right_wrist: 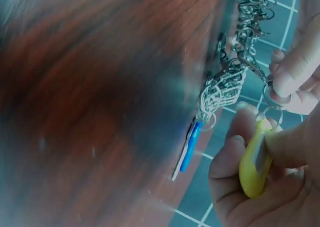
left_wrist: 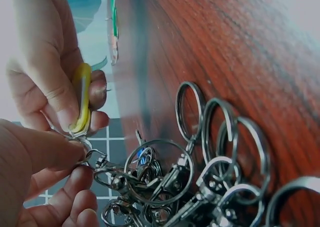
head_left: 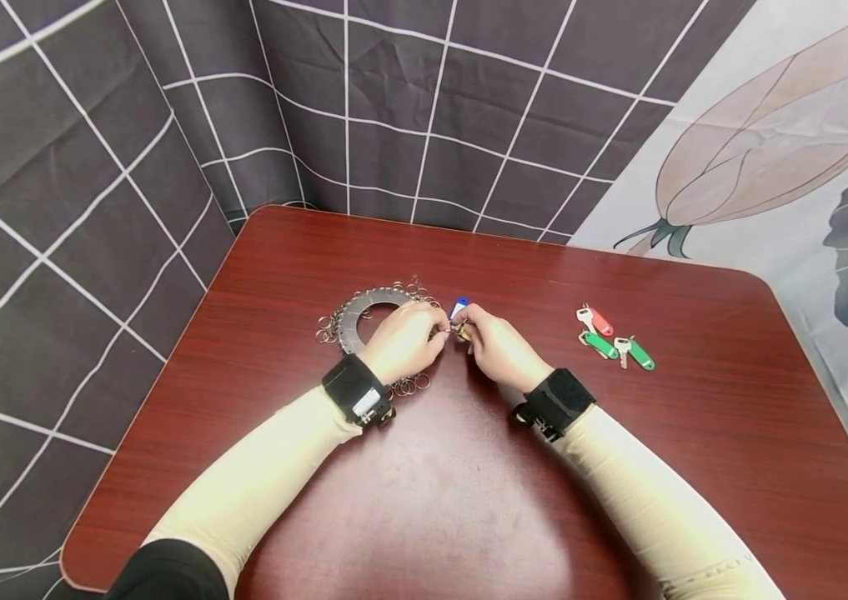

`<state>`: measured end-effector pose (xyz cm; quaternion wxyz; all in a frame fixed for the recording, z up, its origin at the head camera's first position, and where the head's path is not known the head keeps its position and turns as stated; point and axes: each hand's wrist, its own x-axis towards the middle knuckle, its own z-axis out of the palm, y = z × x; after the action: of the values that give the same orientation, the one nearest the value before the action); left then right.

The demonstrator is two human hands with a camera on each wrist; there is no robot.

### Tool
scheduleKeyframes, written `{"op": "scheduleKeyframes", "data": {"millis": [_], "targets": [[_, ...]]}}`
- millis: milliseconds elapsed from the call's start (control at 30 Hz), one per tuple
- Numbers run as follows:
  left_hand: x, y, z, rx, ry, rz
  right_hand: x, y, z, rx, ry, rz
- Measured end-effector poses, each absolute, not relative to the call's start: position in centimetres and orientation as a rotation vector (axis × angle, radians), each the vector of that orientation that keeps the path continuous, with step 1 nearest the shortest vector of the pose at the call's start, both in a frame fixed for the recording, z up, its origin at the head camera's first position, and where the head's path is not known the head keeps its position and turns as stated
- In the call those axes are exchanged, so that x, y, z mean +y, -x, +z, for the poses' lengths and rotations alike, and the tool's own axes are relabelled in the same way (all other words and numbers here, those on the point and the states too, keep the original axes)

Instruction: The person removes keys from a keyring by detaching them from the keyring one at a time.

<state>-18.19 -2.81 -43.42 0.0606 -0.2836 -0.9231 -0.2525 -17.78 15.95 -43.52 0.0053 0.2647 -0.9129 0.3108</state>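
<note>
At frame centre my right hand [head_left: 499,346] pinches the light, slick yellow key tag [left_wrist: 81,98] by its flat faces while my left hand [head_left: 403,340] pinches a small springy clasp [left_wrist: 86,148].

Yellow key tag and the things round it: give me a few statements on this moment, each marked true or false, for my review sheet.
1. The right hand pinches the yellow key tag. True.
2. The left hand lies flat on the table. False: its fingers pinch a metal clasp at the tag's end.
3. A blue key tag lies by the cluster of key rings. True.
4. Three red key tags lie to the right. False: one red key tag and two green key tags lie there.
</note>
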Motion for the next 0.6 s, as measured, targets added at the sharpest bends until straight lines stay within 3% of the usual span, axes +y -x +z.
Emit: {"op": "scheduleKeyframes", "data": {"millis": [267,600], "targets": [[-2.9,18.1,-43.5,-2.812,0.745,-0.845,15.4,17.6,-44.7,-2.899,-0.655,1.259],[-3.1,18.2,-43.5,-2.811,0.702,-0.89,15.6,18.0,-44.5,-2.827,-0.343,2.056]]}}
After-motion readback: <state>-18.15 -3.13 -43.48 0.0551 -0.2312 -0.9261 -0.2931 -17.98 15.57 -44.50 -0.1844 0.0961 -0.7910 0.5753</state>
